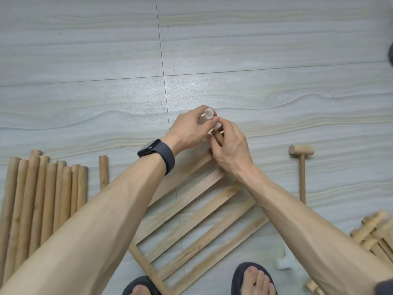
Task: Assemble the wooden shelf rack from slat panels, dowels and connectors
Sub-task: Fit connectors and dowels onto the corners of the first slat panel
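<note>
A slat panel (197,211) lies diagonally on the floor between my arms, its far corner under my hands. My left hand (189,130), a dark band on its wrist, pinches a white plastic connector (208,115) whose open tube end points up. My right hand (230,147) grips the panel's rail end (219,138) right below the connector and touches the connector with its fingertips. The joint between connector and rail is hidden by my fingers. Several loose dowels (42,199) lie side by side at the left, one single dowel (103,172) apart from them.
A small wooden mallet (302,167) lies on the floor to the right. More slat panels (376,235) are stacked at the right edge. Another white connector (282,262) sits near my right foot. My feet in dark sandals (253,279) stand at the bottom edge.
</note>
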